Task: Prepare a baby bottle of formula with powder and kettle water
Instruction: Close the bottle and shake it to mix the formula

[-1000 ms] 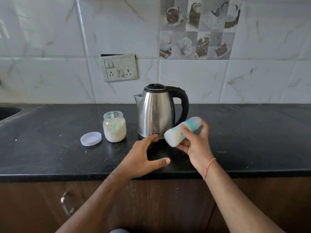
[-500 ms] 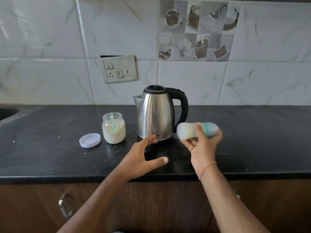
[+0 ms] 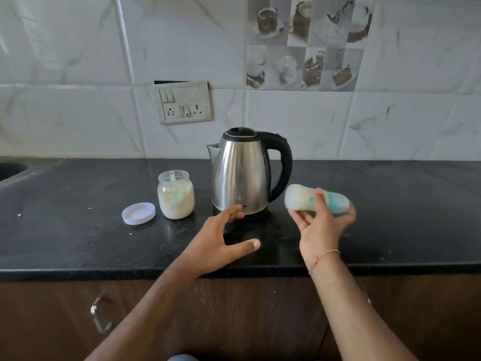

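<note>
1. Nearest: brown cabinet front (image 3: 247,321) under the counter, metal handle (image 3: 100,315) low and to the left of the kettle's line.
2. Black counter (image 3: 78,243), front edge running across just above the cabinet.
3. Left hand (image 3: 221,243) held over the counter in front of the kettle, fingers spread and relaxed, thumb stretched right, holding nothing; fingertips close to the kettle's base, contact not clear.
4. Right hand (image 3: 320,227) raised in front and to the right of the kettle, thumb and fingers wrapped round the baby bottle (image 3: 316,199); thin orange thread on the wrist.
5. Bottle lying roughly level in that grip, off the counter, whitish end toward the kettle, teal end away from it; blurred, so contents hard to judge.
6. Steel kettle (image 3: 240,173) upright on the counter, black lid closed, black handle on its right, spout on its left.
7. Open jar of powder (image 3: 176,195) just left of the kettle, green scoop (image 3: 175,187) standing inside.
8. White jar lid (image 3: 138,213) lying flat, left of the jar, slightly nearer.
9. Farthest: tiled wall with switch plate (image 3: 184,102) up and left of the kettle, printed cup tiles (image 3: 307,43) up and right.
</note>
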